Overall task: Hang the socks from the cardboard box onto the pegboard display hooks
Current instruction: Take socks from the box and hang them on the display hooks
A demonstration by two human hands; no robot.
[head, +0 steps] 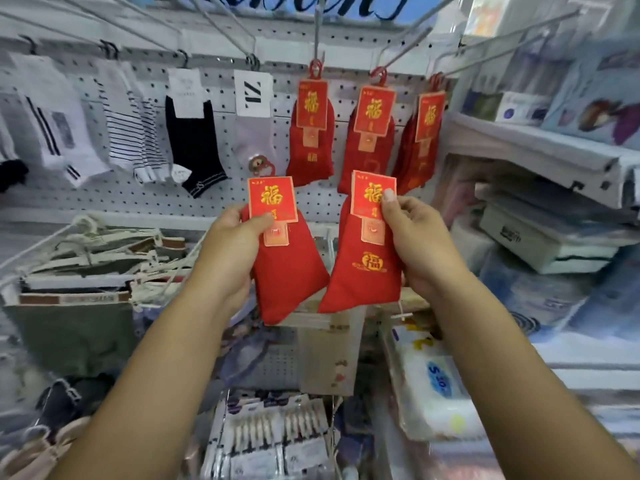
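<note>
My left hand (227, 245) grips a pair of red socks (289, 271) by its red and gold card label. In my right hand (414, 237) is a second red pair (363, 271), thumb pressed on its label. Both pairs hang in front of the white pegboard (221, 140), below its hooks. Three bunches of the same red socks (311, 133) (369, 143) (420, 143) hang on hooks (316, 39) at the upper middle and right. The cardboard box is not in view.
White, striped, black and lilac socks (194, 140) hang on hooks to the left. Canvas bags (86, 271) fill a bin at lower left. Shelves with boxes (540, 237) stand on the right. Packaged goods (429, 382) and clips (270, 431) lie below.
</note>
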